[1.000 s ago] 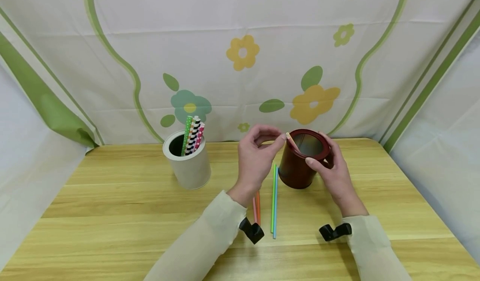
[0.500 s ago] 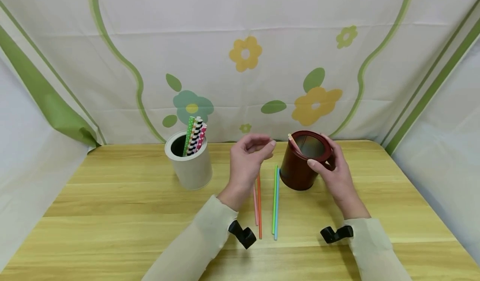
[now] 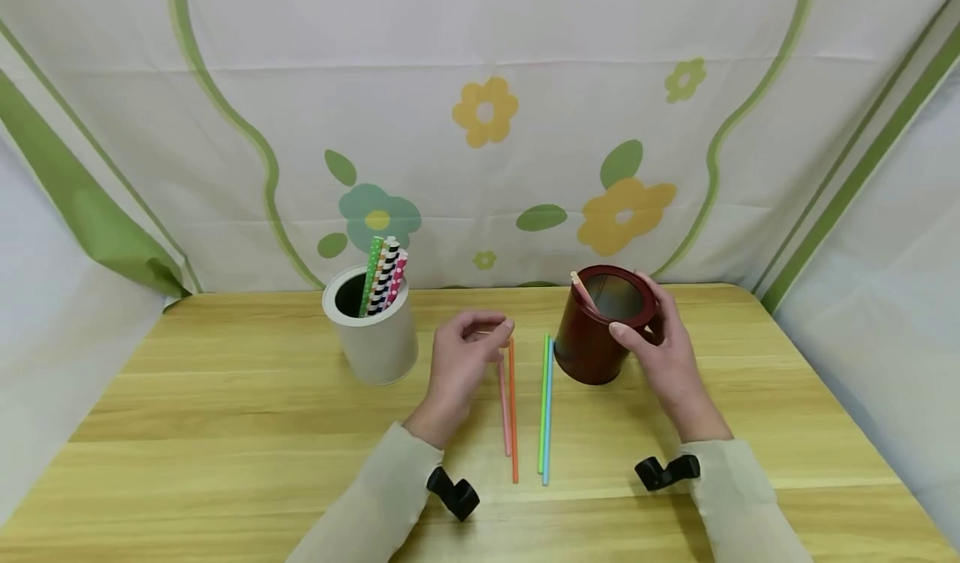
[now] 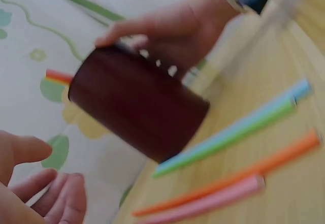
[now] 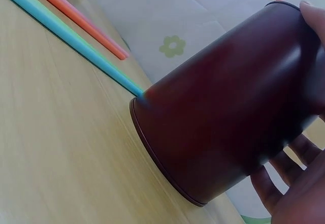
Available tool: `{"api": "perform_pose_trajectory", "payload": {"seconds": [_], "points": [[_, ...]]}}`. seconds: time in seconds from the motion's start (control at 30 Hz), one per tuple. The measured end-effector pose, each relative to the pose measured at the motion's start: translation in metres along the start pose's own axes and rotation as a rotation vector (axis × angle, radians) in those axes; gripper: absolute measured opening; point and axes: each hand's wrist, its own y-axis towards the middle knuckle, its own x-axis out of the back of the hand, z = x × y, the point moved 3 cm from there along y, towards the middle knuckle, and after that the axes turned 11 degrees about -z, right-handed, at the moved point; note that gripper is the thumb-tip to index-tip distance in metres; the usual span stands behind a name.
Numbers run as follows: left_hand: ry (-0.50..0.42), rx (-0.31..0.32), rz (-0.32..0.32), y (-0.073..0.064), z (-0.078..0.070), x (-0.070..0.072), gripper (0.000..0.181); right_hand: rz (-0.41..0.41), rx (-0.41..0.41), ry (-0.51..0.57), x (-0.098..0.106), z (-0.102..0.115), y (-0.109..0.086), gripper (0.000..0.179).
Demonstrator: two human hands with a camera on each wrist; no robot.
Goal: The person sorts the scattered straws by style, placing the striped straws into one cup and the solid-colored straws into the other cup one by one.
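My right hand (image 3: 671, 367) holds a dark red can (image 3: 588, 346) at its right side, thumb at the rim. The can stands upright, with straws (image 3: 585, 292) leaning out at its left rim. My left hand (image 3: 459, 371) hovers near the far ends of a pink straw (image 3: 504, 409) and an orange straw (image 3: 514, 429) on the table. Nothing shows between its thumb and loosely bent fingers (image 4: 66, 198) in the left wrist view. A green straw (image 3: 542, 413) and a blue straw (image 3: 548, 429) lie side by side left of the can.
A white can (image 3: 378, 350) with several patterned straws (image 3: 384, 275) stands at the back left of the wooden table (image 3: 225, 429). Behind the table hangs a flowered curtain (image 3: 420, 129).
My left hand has let go of the straw at the red can's rim and moved left and nearer, down toward the pink and orange straws. My right hand keeps its hold on the can.
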Motion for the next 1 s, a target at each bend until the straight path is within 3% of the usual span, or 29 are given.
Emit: {"api": "perform_pose_trajectory", "payload": {"seconds": [0.4,0.77,1.0], "points": [[0.233,0.062,0.014,0.005,0.022,0.006,0.03,0.0,-0.008,-0.003,0.001,0.0,-0.001,0.075],[0.343,0.112,0.034,0.016,0.029,0.006,0.02,0.002,0.003,-0.003,0.0,0.0,0.001,0.075],[0.355,0.147,-0.007,0.024,0.031,0.003,0.017,-0.001,0.002,0.0,0.0,0.0,0.001,0.075]]}}
